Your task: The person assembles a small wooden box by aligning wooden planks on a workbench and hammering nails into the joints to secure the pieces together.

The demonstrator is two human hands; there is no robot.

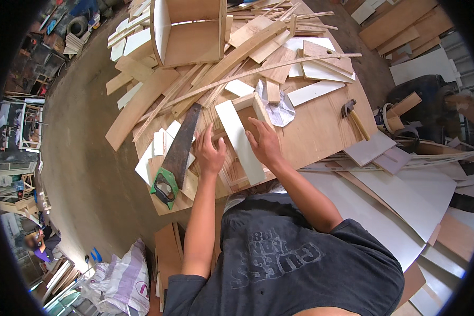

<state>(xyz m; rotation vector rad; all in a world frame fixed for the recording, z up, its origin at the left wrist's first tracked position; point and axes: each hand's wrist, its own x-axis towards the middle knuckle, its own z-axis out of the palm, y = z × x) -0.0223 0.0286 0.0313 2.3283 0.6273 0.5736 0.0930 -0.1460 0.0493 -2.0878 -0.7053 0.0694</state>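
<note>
Handsaw (182,145) with green handle: lies at the left of the bench (321,129), blade pointing toward the far side, no hand on it. Left hand (210,152): open, fingers spread and slightly bent, just beside the left edge of the white board; nothing gripped. Fingertip contact with the wood below cannot be determined. White board (239,141): lies lengthwise between the two hands, apparently over a pale wooden frame (262,111) whose far end and right side show. Step in hand, judged from hand position: positioning the board against the frame. Next move, by the same judgement, calls for even pressure at both long edges, with the board kept parallel to the frame side. Right hand (266,143): open, fingers loosely curved at the board's right edge; firm contact cannot be confirmed. Crumpled sheet (283,113): just beyond the frame. Hammer (358,121): farther right, near the bench edge, unheld.
</note>
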